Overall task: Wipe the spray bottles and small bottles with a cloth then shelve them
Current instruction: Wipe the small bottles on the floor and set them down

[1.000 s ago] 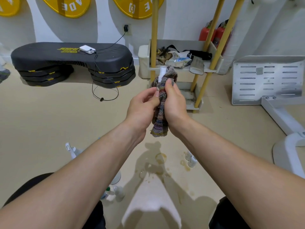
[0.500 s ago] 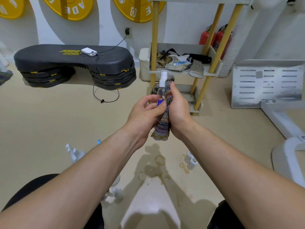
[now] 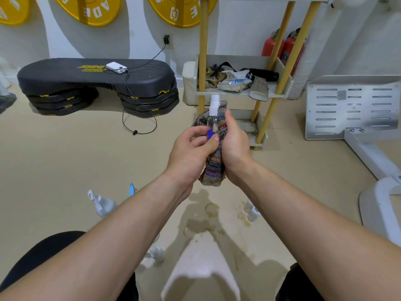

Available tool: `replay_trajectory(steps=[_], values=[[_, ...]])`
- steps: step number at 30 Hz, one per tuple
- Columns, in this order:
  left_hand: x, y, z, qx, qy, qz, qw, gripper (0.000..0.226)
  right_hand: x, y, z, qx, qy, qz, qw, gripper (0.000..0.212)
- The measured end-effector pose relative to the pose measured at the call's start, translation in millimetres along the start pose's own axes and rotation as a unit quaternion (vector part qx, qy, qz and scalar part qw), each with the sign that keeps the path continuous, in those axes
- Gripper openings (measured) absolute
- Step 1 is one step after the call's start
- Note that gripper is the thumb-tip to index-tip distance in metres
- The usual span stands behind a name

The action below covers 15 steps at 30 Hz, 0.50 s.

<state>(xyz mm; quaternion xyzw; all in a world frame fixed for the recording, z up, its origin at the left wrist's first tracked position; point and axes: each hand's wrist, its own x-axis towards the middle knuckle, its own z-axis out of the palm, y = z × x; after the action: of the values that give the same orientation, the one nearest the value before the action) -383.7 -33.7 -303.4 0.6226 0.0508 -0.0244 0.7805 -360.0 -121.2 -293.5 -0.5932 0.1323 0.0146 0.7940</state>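
Note:
A small clear spray bottle (image 3: 212,118) with a white cap and a blue label stands upright between my hands, mid-air in front of me. My left hand (image 3: 191,153) grips its lower part, thumb over the label. A striped multicoloured cloth (image 3: 213,164) is wrapped round the bottle's right side and hangs below; my right hand (image 3: 235,146) grips it against the bottle. On the floor wait a trigger spray bottle (image 3: 102,204) at the left, two small bottles (image 3: 251,211) at the right and another small bottle (image 3: 157,254) near my left knee. The yellow-legged shelf (image 3: 280,95) stands just behind my hands.
The shelf's middle tier holds rags, packets and a black item. A black step platform (image 3: 95,81) with a power bank lies at the back left. Red extinguishers (image 3: 271,45) stand behind the shelf. A white metal frame (image 3: 351,105) fills the right. Wet stains (image 3: 204,224) mark the floor.
The bottle has come further out of the cloth, its cap and blue label now showing. My left thumb has shifted onto the label while both hands stayed in place.

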Motion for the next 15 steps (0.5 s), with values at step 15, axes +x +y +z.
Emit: replay_trajectory(steps=[15], values=[[-0.3,6.1,-1.7,0.045,-0.019,0.031,0.998,0.019,6.4,1.9,-2.4,-0.008,-0.006,-0.007,1.0,0.05]])
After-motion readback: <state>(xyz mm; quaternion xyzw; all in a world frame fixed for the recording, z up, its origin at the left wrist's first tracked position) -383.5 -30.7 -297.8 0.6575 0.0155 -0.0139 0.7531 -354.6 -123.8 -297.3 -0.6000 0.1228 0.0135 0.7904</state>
